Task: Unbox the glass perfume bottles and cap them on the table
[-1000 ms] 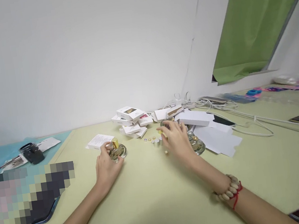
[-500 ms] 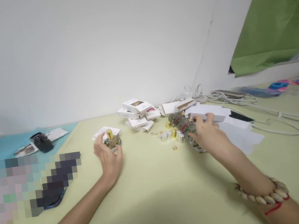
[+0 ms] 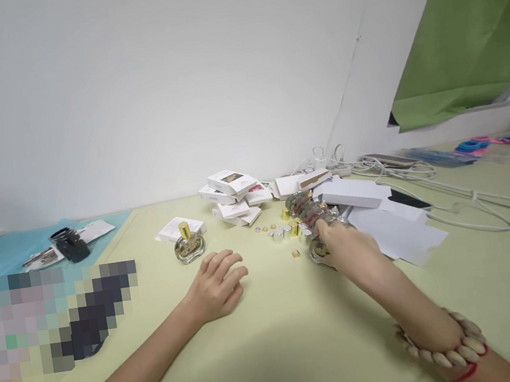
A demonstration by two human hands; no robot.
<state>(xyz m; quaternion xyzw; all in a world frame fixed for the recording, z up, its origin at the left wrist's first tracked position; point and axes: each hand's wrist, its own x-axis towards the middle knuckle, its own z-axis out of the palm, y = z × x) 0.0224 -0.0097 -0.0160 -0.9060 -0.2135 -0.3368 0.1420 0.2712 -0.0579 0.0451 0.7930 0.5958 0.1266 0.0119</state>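
Observation:
My left hand (image 3: 216, 285) lies on the pale green table (image 3: 276, 340) with its fingers stretched out and nothing in it. A little to its upper left stands a small round glass bottle with a gold cap (image 3: 188, 244), apart from the hand. My right hand (image 3: 346, 248) is curled over the near end of a row of similar glass bottles (image 3: 308, 212) and grips one of them. Small silver and gold caps (image 3: 280, 232) lie between the two hands.
A stack of small white boxes (image 3: 232, 197) sits behind the caps. White flat boxes and paper (image 3: 383, 223) lie to the right, with white cables (image 3: 429, 182) and a dark phone behind. A black jar (image 3: 69, 243) stands on a blue mat at the left.
My left hand let go of the gold-capped bottle and slid right onto the table. My right hand came back from the white box to the near end of the bottle row.

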